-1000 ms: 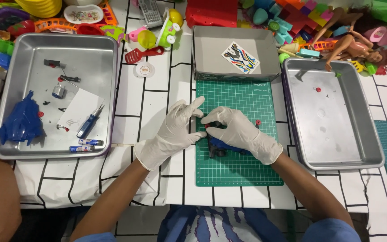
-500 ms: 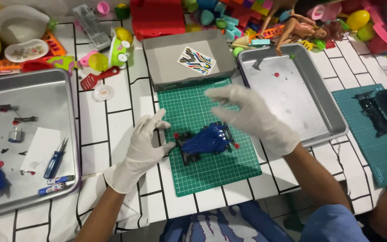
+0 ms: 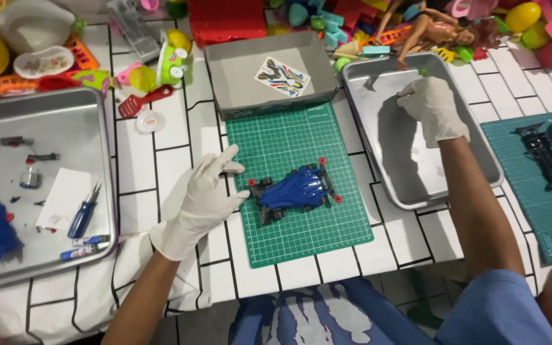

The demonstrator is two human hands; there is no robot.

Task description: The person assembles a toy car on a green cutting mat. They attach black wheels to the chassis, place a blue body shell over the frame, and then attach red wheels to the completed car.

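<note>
While beside left hand [image 3: 202,198], perhaps touching: toy car [image 3: 296,190]

White disposable gloves on left hand [image 3: 200,199] and right hand [image 3: 434,108]; blue short sleeves

White surface [image 3: 174,160] printed with a black brick-line grid, evenly lit from above with soft shadows. Brightly coloured plastic toys [image 3: 327,19] crowd its far edge; the cloth covering hangs over the near edge.
</note>
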